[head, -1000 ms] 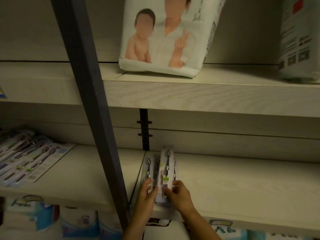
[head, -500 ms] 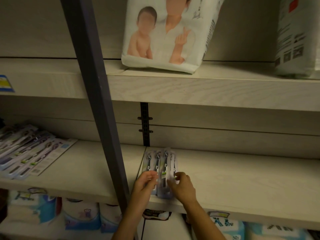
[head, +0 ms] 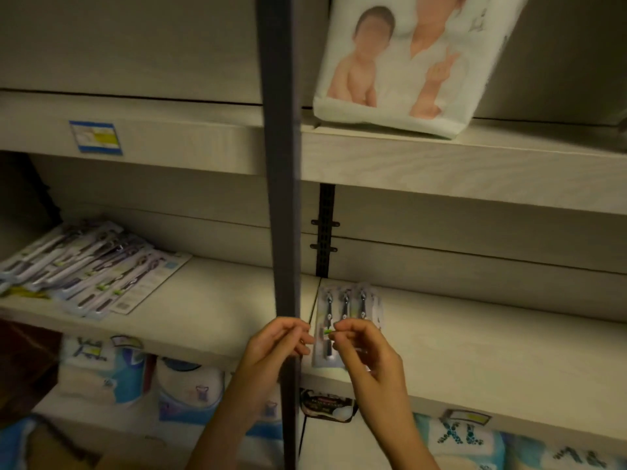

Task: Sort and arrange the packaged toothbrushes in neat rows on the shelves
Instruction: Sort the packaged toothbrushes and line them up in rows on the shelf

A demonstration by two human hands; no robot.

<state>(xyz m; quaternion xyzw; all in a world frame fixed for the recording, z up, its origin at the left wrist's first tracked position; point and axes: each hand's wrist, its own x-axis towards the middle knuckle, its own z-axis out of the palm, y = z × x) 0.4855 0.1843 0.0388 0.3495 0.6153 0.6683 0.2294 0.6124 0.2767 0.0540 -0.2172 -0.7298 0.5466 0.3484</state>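
White pack with baby print tilted at upper right; dark vertical post down centre; blue-yellow price label upper left; blue-white soft packs along bottom; black slotted rail behind centre

– What stays unclear on the middle shelf?
– The right hand covers the lower ends of the row of toothbrush packs, so I cannot tell whether its fingertips pinch one. The left hand hides a stretch of the dark post.
– And further left?
– The pile of toothbrush packs runs off the left edge, and its print is blurred. The price label is unreadable too.
– Above?
– The diaper pack is cut off by the top edge.
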